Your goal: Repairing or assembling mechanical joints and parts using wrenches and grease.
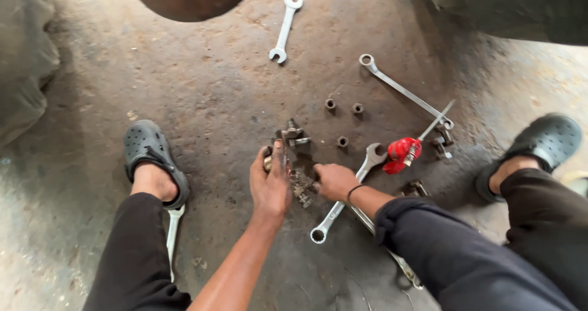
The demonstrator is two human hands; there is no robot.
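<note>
Both hands were down on the oily concrete floor (214, 90) between my feet. With my left hand (270, 182) I had my fingers curled round a small greasy metal part (267, 162), only its pale end showing past my thumb, so I couldn't tell its whole shape. The right hand (334, 181) was loosely closed with the fingertips down in the little heap of bolts and fittings (301, 188); whether it actually had hold of one I couldn't tell, since the knuckles hid it. To handle this well, I judged I should keep the left grip firm but low, close to the floor, so a slippery piece wouldn't drop far, and pick with the fingertips of the right one piece at a time instead of raking through the heap and scattering it. The heap itself was dark, grimy steel, short threaded pieces lying crosswise, touching each other, right between my two hands. Just beyond my left fingers sat another small cluster of metal fittings (293, 133), and past that three short nuts (342, 142) lay apart from one another. A ring spanner (346, 194) lay under my right wrist, a red-handled tool (401, 153) just beside its open end, a long spanner (404, 90) farther off, and one more spanner (285, 29) well away at the top.
</note>
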